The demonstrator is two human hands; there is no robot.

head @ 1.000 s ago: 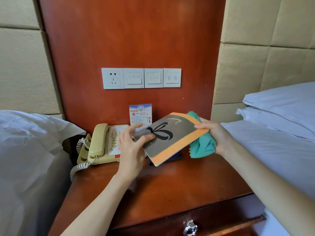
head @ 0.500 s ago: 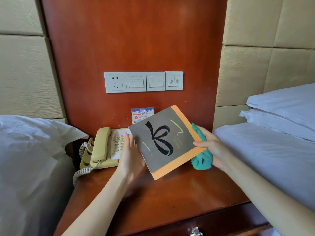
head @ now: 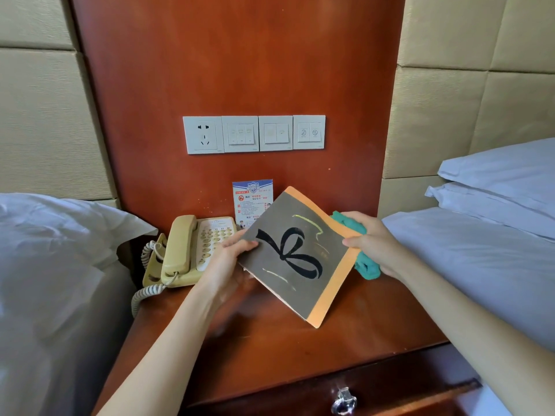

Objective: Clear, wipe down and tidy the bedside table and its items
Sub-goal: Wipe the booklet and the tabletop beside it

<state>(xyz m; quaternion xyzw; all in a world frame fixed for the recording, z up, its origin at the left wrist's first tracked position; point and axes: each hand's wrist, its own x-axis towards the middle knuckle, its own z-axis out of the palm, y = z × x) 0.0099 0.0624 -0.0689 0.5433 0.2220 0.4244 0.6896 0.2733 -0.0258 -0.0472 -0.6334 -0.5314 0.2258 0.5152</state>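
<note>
A thin grey booklet [head: 295, 259] with an orange edge and a black bow drawing hangs tilted above the wooden bedside table [head: 270, 349]. My left hand [head: 228, 262] pinches its left corner, thumb on the cover. At its right edge my right hand [head: 375, 244] grips the booklet together with a bunched teal cloth [head: 365, 265] held behind it. A cream telephone [head: 192, 250] sits at the table's back left, its coiled cord hanging off the left side.
A small printed card [head: 252, 199] leans on the wood wall panel behind the booklet, under a row of sockets and switches [head: 253, 134]. White beds flank the table on both sides. A drawer with a metal pull [head: 344, 402] is below.
The booklet has gone from lying nearly flat to facing me and has turned so its lower corner points down. My left hand moved from its underside to its left corner.
</note>
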